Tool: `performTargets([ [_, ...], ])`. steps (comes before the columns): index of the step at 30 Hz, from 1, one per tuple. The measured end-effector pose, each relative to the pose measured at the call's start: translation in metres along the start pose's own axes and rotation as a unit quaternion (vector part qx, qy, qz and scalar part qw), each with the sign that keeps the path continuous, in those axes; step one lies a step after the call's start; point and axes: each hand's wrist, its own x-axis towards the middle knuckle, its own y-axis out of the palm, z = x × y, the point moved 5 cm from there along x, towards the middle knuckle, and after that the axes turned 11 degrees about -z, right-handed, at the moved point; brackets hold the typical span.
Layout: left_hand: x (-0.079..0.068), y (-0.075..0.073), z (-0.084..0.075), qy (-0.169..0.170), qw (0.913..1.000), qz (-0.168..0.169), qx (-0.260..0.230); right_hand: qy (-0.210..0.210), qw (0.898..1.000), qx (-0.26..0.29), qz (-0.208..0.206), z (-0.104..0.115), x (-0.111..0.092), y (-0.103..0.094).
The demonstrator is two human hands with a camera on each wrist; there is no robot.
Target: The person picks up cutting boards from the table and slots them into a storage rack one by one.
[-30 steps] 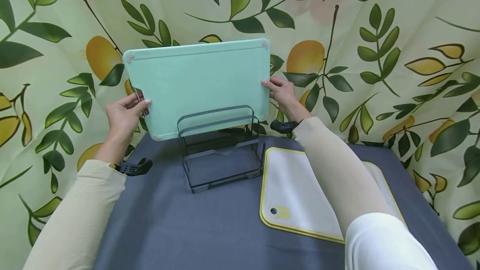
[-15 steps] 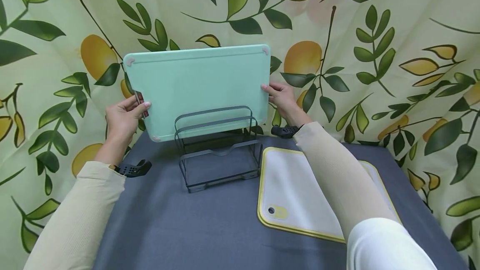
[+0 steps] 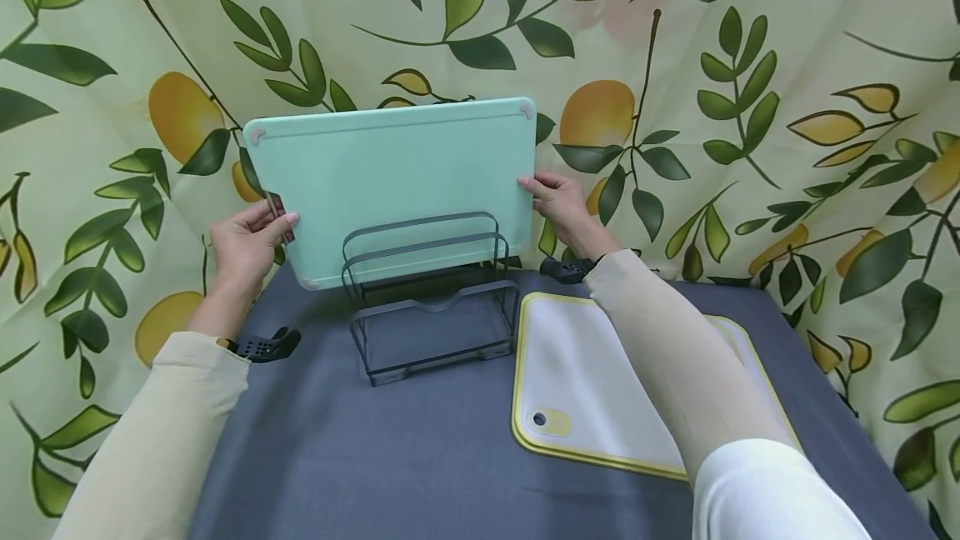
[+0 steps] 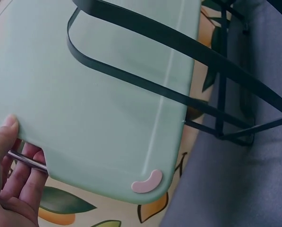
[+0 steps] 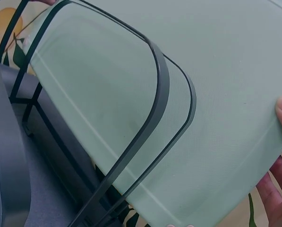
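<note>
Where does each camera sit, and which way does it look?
Head: on the head, looking forward and down at the board and table; left hand, right hand and sleeves show.
Left wrist: worn there, looking past the rack at the board's corner; part of left hand shows.
Right wrist: worn there, looking across the board and rack; part of right hand shows.
Both wrist views share the board and rack.

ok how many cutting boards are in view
2 clearly: the mint board, held by the left hand and right hand, and the yellow-rimmed board, flat on the table. Another may hide beneath that board.
</note>
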Motion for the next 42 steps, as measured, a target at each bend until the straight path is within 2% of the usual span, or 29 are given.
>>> performTargets([
  [5, -0.001, 0.000, 0.004, -0.006, 0.9999, 0.007, 0.005, -0.002, 1.000, -0.011, 0.000, -0.003, -0.002, 0.000],
  [17, -0.004, -0.002, 0.011, 0.006, 0.9982, 0.007, 0.060, -0.008, 1.000, -0.009, 0.002, -0.011, -0.007, -0.003],
  [26, -0.007, -0.002, 0.018, 0.011, 0.9979, 0.006, 0.064, -0.008, 1.000, 0.000, 0.005, -0.019, -0.008, -0.004],
  [37, -0.010, -0.002, 0.028, -0.004, 0.9975, 0.005, 0.071, -0.002, 1.000, 0.002, 0.003, -0.031, -0.007, -0.007],
  [42, -0.012, -0.001, 0.032, -0.001, 0.9984, 0.006, 0.056, -0.006, 1.000, 0.011, -0.001, -0.037, -0.007, -0.008],
])
